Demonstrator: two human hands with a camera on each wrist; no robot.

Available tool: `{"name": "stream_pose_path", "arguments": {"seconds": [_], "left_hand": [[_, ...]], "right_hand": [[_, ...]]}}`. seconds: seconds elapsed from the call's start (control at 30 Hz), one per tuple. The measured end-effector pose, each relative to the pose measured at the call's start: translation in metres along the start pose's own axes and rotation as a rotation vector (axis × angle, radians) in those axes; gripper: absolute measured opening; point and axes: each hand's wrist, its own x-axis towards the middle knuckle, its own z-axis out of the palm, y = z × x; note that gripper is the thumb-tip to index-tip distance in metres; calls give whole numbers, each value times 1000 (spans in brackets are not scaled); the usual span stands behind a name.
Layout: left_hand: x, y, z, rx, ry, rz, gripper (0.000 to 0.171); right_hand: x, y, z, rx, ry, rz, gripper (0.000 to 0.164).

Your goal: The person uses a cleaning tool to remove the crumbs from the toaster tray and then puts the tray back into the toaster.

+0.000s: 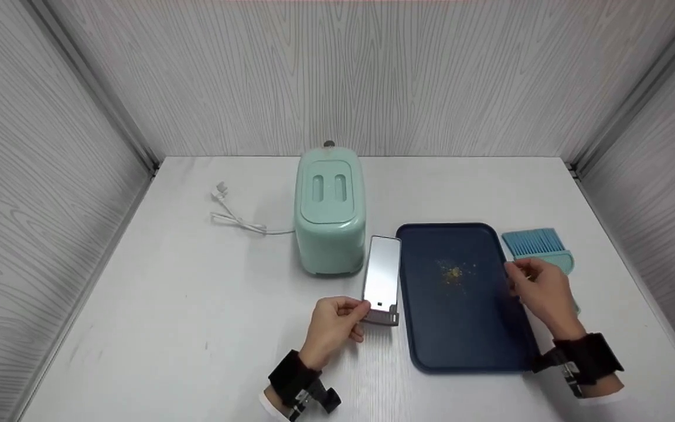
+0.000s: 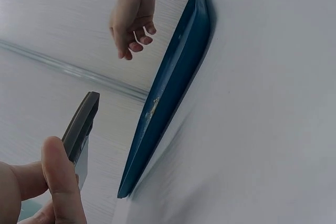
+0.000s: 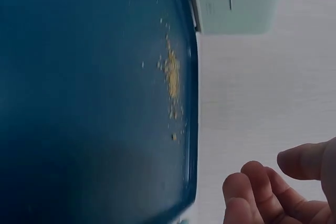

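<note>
My left hand (image 1: 333,323) pinches a toaster's crumb tray (image 1: 383,272), a flat shiny metal plate with a dark end, between thumb and fingers. In the left wrist view that dark end (image 2: 81,124) stands up past the fingers. Just right of it lies a dark blue serving tray (image 1: 460,334) with a small heap of yellowish crumbs (image 3: 172,77) on it. Over the serving tray's right edge hovers my right hand (image 1: 545,293), its fingers loosely bent and, in the right wrist view, thumb apart from them with nothing held.
A mint-green toaster (image 1: 330,246) with a lid over its slots stands behind my left hand. Its white cord and plug (image 1: 238,220) lie to the left. A brush with blue bristles (image 1: 534,240) rests right of the serving tray, partly behind my right hand.
</note>
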Motion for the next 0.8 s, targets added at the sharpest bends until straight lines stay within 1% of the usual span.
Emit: {"name": "stream_pose_path", "arguments": {"seconds": [0.03, 0.13, 0.2, 0.27, 0.33, 0.4, 0.43, 0.5, 0.6, 0.7, 0.8], "left_hand": [[0, 0, 0, -1, -1, -2, 27], [1, 0, 0, -3, -2, -2, 27], [1, 0, 0, -5, -2, 0, 27], [2, -1, 0, -8, -1, 7, 26], [2, -1, 1, -14, -3, 14, 25], [3, 0, 1, -21, -4, 18, 25], [3, 0, 1, -23, -5, 19, 25], [3, 1, 2, -27, -10, 21, 26], [3, 2, 3, -25, -14, 29, 26], [3, 3, 3, -24, -16, 40, 25], [4, 3, 3, -21, -21, 38, 25]], "right_hand": [[-1, 1, 6, 44, 1, -7, 42], [-2, 19, 27, 138, -21, -69, 42], [-1, 32, 40, 233, -33, -85, 41], [-6, 27, 46, 374, -95, -123, 35], [-9, 25, 55, 451, -108, -107, 35], [-13, 21, 64, 481, -126, -87, 36], [-15, 20, 68, 495, -150, -92, 35], [-14, 28, 81, 464, -141, -53, 39], [-21, 20, 90, 516, -209, -21, 39], [-27, 9, 99, 570, -273, 32, 42], [-34, -1, 108, 601, -332, 84, 45]]}}
